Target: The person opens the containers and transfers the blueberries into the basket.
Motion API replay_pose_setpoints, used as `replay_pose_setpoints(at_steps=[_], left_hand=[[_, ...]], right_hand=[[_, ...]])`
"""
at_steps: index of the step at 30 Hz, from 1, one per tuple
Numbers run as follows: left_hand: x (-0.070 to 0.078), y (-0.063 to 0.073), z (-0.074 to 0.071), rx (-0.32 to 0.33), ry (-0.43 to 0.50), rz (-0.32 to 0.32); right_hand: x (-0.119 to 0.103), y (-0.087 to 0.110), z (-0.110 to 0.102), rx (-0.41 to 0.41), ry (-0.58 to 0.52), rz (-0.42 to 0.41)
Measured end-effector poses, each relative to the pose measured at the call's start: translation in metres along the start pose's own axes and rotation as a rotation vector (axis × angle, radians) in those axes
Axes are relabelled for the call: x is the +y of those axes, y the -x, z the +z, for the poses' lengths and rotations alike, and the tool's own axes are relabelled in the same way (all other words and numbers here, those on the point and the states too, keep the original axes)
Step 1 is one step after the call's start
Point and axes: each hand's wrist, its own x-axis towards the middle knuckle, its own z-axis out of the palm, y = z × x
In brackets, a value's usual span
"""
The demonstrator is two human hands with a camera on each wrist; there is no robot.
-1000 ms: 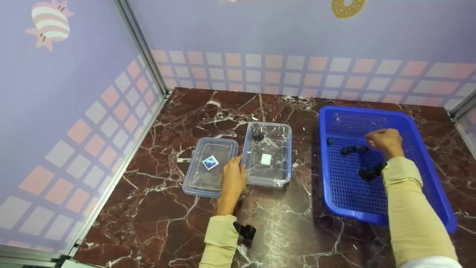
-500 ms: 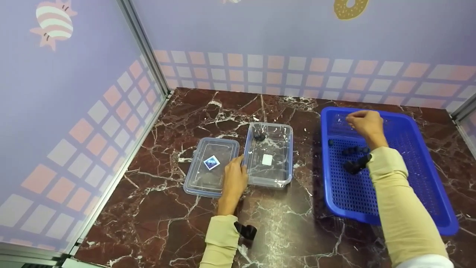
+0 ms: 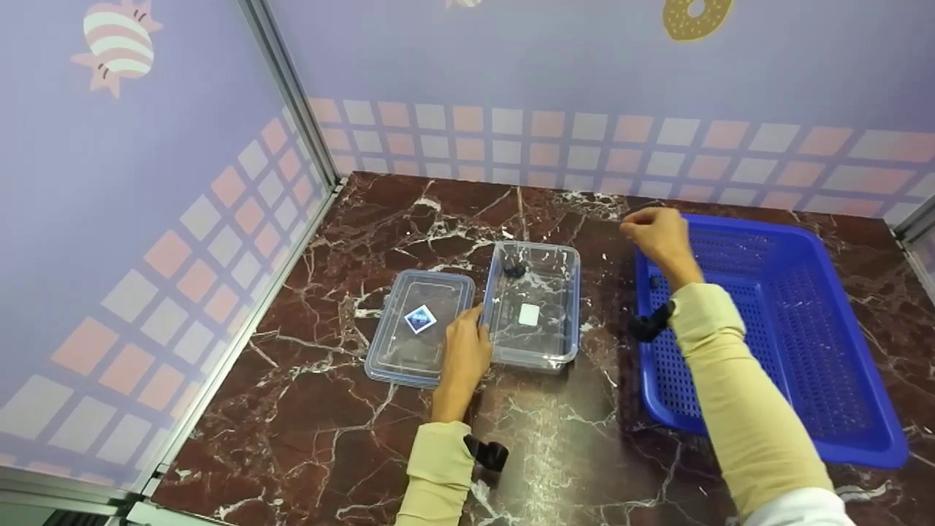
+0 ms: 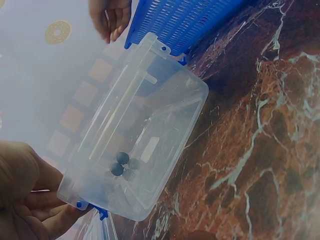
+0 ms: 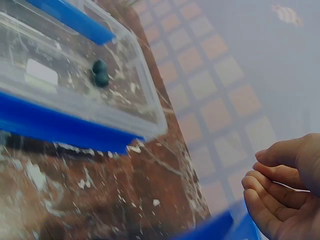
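Note:
A clear plastic food container point(image 3: 529, 343) stands uncovered on the table, with a few dark round berries that look like blueberries point(image 3: 514, 269) at its far left corner. My left hand point(image 3: 466, 351) holds the container's left side; in the left wrist view its thumb and fingers lie at the edge by a blue clip. Above the left rim of the blue basket point(image 3: 862, 365) is my right hand point(image 3: 661, 235), thumb and fingers drawn together. Whether something small is between the fingertips is hidden. One dark berry point(image 3: 654, 282) shows in the basket, near its left wall; my forearm covers part of the basket floor.
The container's lid point(image 3: 398, 351), with a blue diamond label, lies flat to its left, partly under my left hand. A strip of marble table point(image 3: 603, 321) separates container and basket. Patterned panels point(image 3: 511, 66) rise at the back and left.
My right hand has risen from inside the basket and moved left to above its left rim. The left hand stays at the container. My forearm now hides the row of berries.

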Motion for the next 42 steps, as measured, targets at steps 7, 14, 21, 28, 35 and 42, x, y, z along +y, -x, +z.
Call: replay_pose_setpoints(at_steps=[7,14,21,28,35,42], left_hand=[[0.0,0.001,0.0,-0.009,-0.031,-0.01],[0.001,0.001,0.0,-0.009,-0.042,-0.009],[0.002,0.001,0.0,-0.006,-0.062,-0.024],[0.0,0.001,0.001,0.005,-0.084,-0.011],[0.0,0.001,0.0,-0.009,-0.041,0.007],[0.0,0.001,-0.001,0.004,-0.06,0.005]], right_hand=[[-0.018,0.003,0.029,-0.066,0.001,-0.02],[-0.034,0.006,0.057,-0.123,-0.007,-0.044],[-0.042,0.01,0.083,-0.161,0.006,-0.06],[-0.045,0.017,0.105,-0.221,0.032,-0.084],[-0.041,0.018,0.126,-0.25,0.092,-0.092],[-0.038,0.018,0.139,-0.252,0.085,-0.076]])
